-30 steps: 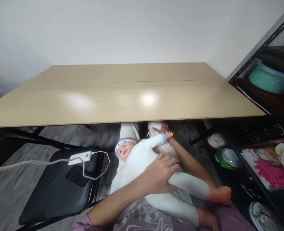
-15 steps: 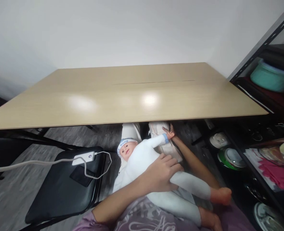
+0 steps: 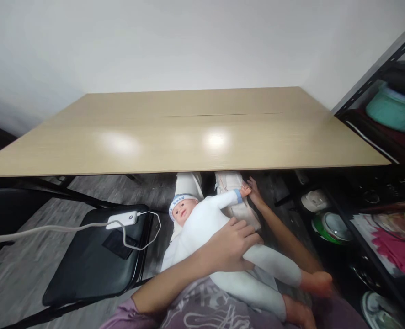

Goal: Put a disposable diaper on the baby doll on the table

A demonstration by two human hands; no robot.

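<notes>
A baby doll in a white suit and a white-and-blue cap lies on its back across my lap, head to the left, feet to the lower right. My left hand lies across its hip, fingers curled round the top of one leg. Beyond the doll, my right hand is beside the doll's small hand, fingers apart and seemingly holding nothing. A pale pinkish, cloth-like thing lies under the doll's outstretched arm; its kind is unclear.
A wooden table stands before me, its edge above my knees. To the left, a black chair bears a white power bank with a cable and a dark phone. A black shelf with several items is on the right.
My right hand has moved right, off the pale cloth-like thing, and its fingers have spread. My left hand keeps its hold on the doll. The view has shifted slightly.
</notes>
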